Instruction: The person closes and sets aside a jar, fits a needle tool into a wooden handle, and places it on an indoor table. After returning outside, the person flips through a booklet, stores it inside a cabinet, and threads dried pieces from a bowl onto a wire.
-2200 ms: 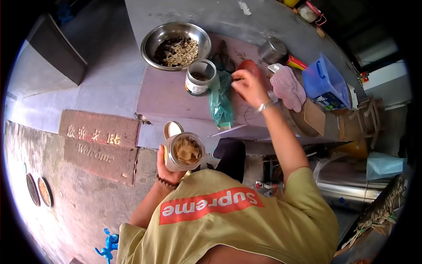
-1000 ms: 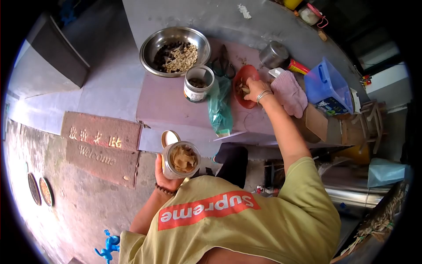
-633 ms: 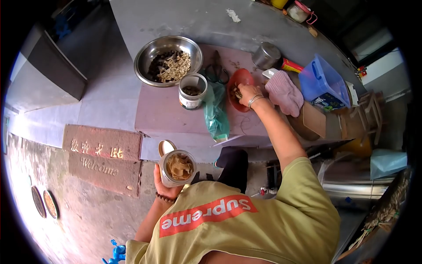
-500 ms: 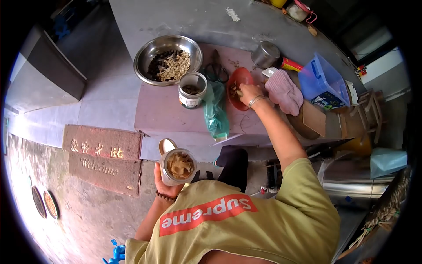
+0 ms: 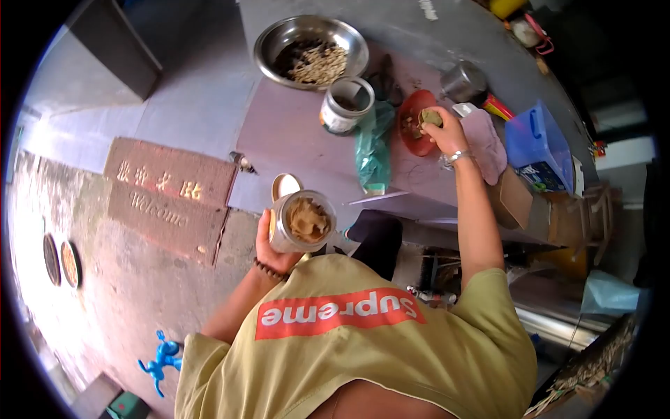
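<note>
My left hand (image 5: 272, 244) is wrapped round a clear jar (image 5: 304, 221) with crumpled brown material inside. A round lid (image 5: 286, 186) shows beside the jar's rim. Over the right side of a red bowl (image 5: 413, 133), my right hand (image 5: 445, 131) pinches a greenish-brown piece (image 5: 431, 118). Small bits lie in the bowl. To the left of it are a green plastic bag (image 5: 373, 150) and an open tin (image 5: 340, 117) with dark contents. Behind the tin, a metal bowl (image 5: 265, 59) holds dark pieces and pale slices.
A pink cloth (image 5: 485, 145), a metal pot (image 5: 463, 82) and a blue plastic box (image 5: 536, 145) stand on the right side of the table (image 5: 279, 140). Dark scissors lie behind the green bag. A welcome mat (image 5: 167, 199) is on the floor at the left.
My right hand has come up from inside the red bowl with the greenish-brown piece in its fingers. My left hand still holds the jar. The whole view has shifted.
</note>
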Demonstrator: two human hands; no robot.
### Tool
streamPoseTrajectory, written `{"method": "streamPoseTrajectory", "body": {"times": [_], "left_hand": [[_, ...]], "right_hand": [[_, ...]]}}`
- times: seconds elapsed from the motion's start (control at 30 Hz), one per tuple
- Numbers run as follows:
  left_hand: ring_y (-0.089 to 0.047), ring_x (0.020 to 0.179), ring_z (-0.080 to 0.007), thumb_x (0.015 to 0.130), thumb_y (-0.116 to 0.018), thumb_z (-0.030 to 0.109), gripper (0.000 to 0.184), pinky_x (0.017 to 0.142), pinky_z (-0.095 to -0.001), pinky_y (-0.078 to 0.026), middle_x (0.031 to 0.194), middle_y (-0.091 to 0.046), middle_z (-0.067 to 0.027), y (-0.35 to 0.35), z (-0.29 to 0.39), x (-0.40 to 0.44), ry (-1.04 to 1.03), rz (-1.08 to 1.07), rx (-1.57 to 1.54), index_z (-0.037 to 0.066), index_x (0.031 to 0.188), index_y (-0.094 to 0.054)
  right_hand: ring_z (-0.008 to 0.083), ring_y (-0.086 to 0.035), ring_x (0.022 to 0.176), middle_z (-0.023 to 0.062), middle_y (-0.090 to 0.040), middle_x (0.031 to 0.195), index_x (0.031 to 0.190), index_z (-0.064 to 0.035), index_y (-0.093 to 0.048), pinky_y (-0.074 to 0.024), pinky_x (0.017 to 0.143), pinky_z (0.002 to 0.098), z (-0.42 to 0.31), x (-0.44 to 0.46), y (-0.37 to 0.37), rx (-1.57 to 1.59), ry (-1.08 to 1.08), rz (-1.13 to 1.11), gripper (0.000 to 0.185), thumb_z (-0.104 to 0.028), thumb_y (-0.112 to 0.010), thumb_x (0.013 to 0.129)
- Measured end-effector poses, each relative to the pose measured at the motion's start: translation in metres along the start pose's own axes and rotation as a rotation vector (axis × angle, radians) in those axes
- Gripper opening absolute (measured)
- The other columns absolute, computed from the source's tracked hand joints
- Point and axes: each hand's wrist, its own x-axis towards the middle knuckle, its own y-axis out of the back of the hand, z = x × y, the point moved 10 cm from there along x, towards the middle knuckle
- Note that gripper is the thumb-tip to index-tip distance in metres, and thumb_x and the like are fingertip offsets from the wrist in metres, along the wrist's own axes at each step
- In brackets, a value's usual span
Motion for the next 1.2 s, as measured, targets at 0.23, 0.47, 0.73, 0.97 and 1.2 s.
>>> {"method": "streamPoseTrajectory", "body": {"times": [0.23, 0.47, 0.73, 0.97, 1.2], "left_hand": [[-0.036, 0.119, -0.0302, 0.082, -0.038, 0.053, 0.062, 0.099, -0.0479, -0.027, 0.129, -0.038, -0.0121, -0.007, -0.001, 0.003, 0.007, -0.014, -0.036, 0.01, 0.127, -0.036], [-0.039, 0.117, -0.0278, 0.082, -0.036, 0.055, 0.06, 0.098, -0.0462, -0.028, 0.127, -0.042, -0.0096, -0.018, -0.001, -0.003, -0.009, 0.007, -0.026, 0.013, 0.124, -0.041], [-0.04, 0.116, -0.0289, 0.082, -0.034, 0.056, 0.062, 0.099, -0.0473, -0.028, 0.126, -0.042, -0.0118, -0.012, 0.002, -0.002, 0.001, 0.041, -0.013, 0.011, 0.125, -0.04], [-0.039, 0.116, -0.0292, 0.083, -0.033, 0.056, 0.062, 0.098, -0.0472, -0.029, 0.126, -0.042, -0.0115, -0.014, 0.004, -0.003, 0.001, 0.011, -0.025, 0.012, 0.126, -0.039], [-0.042, 0.114, -0.0274, 0.084, -0.032, 0.054, 0.059, 0.097, -0.0455, -0.031, 0.125, -0.044, -0.0096, -0.013, 0.002, -0.005, 0.046, -0.019, -0.033, 0.013, 0.125, -0.04]], "right_hand": [[0.0168, -0.058, 0.079, 0.0081, -0.059, 0.087, 0.1, -0.0052, -0.052, -0.0463, 0.07, 0.028, -0.182, -0.126, -0.11, 0.008, 0.556, -0.595, 0.03, -0.008, -0.059, 0.071], [0.0286, -0.057, 0.078, 0.0105, -0.057, 0.09, 0.102, -0.0055, -0.052, -0.0475, 0.069, 0.0329, -0.202, -0.164, -0.155, -0.225, 0.836, -0.567, 0.038, -0.005, -0.063, 0.066], [0.0249, -0.059, 0.074, 0.0067, -0.059, 0.088, 0.095, -0.008, -0.057, -0.0488, 0.062, 0.0318, -0.203, -0.168, -0.175, -0.453, 0.906, -0.503, 0.029, -0.004, -0.06, 0.066], [0.0235, -0.059, 0.076, 0.0069, -0.059, 0.089, 0.091, -0.0074, -0.06, -0.0489, 0.065, 0.0297, -0.216, -0.174, -0.162, -0.405, 1.072, -0.397, 0.023, -0.003, -0.054, 0.069], [0.0266, -0.054, 0.094, 0.0099, -0.053, 0.107, 0.099, -0.0047, -0.057, -0.0466, 0.078, 0.0313, -0.22, -0.187, -0.166, -0.25, 1.053, -0.497, 0.029, -0.004, -0.057, 0.069]]}}
